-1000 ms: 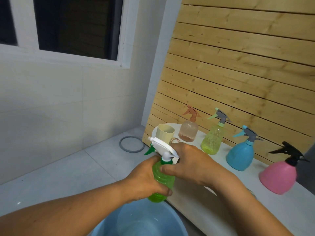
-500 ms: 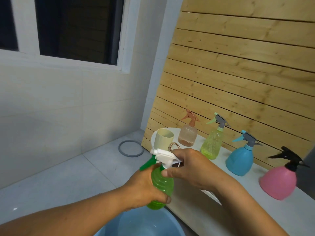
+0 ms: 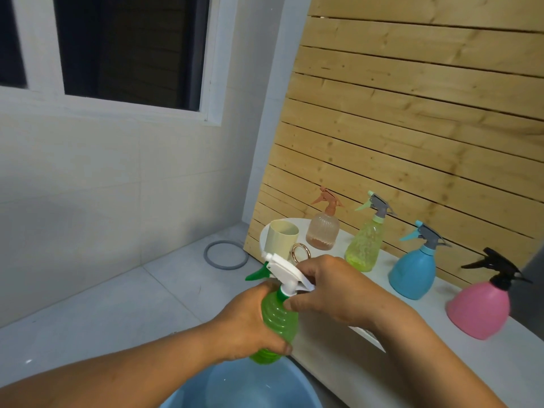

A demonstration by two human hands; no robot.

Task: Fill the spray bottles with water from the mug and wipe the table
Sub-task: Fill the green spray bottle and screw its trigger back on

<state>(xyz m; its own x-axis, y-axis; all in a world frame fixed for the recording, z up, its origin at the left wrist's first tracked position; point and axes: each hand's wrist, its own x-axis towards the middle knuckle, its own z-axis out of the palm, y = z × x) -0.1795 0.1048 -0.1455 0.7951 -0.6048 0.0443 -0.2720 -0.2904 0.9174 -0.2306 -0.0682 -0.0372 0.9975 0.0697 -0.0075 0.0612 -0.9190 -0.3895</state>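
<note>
My left hand [image 3: 250,325] grips the body of a green spray bottle [image 3: 278,319] above a blue basin [image 3: 244,387]. My right hand [image 3: 332,293] pinches the bottle's neck just under its white spray head [image 3: 287,270], whose green nozzle points left. A cream mug [image 3: 281,238] with a gold handle stands at the left end of the white table [image 3: 515,366]. Along the wall stand a brown-topped clear bottle [image 3: 322,231], a yellow-green bottle [image 3: 365,245], a blue bottle [image 3: 412,273] and a pink bottle [image 3: 479,307] with a black head.
A wooden slat wall [image 3: 412,128] backs the table. A grey ring [image 3: 225,256] lies on the tiled floor near the corner. A window [image 3: 117,48] sits above the tiled wall on the left.
The spray head's nozzle has turned from pointing down-left to pointing left and up, as my right hand twists it. Both hands and the bottle stay over the basin.
</note>
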